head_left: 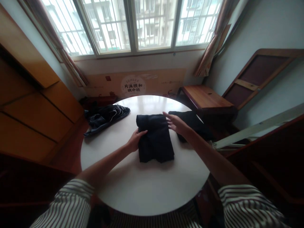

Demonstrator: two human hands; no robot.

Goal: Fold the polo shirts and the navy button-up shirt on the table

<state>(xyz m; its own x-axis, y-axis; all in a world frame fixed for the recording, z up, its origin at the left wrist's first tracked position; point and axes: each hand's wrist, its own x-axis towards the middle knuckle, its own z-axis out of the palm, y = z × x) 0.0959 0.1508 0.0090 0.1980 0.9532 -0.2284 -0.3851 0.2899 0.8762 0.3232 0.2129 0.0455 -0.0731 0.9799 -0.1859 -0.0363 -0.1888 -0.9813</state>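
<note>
A dark, folded piece of clothing [156, 139] lies on the white round table [152, 186], with a thick rolled or folded edge at its far end. My left hand [136, 140] grips its left side, thumb on top and the other fingers partly hidden beneath. At the far right corner of the cloth, my right hand [177, 123] is open with its fingers spread, beside or just touching the edge; contact is hard to tell.
Dark clothes with white cords [106, 117] are heaped at the table's left edge. Another dark garment [192, 125] lies on the right, partly behind my right forearm. A wooden side table [209, 98] stands beyond, and yellow-brown cabinets [40, 120] line the left.
</note>
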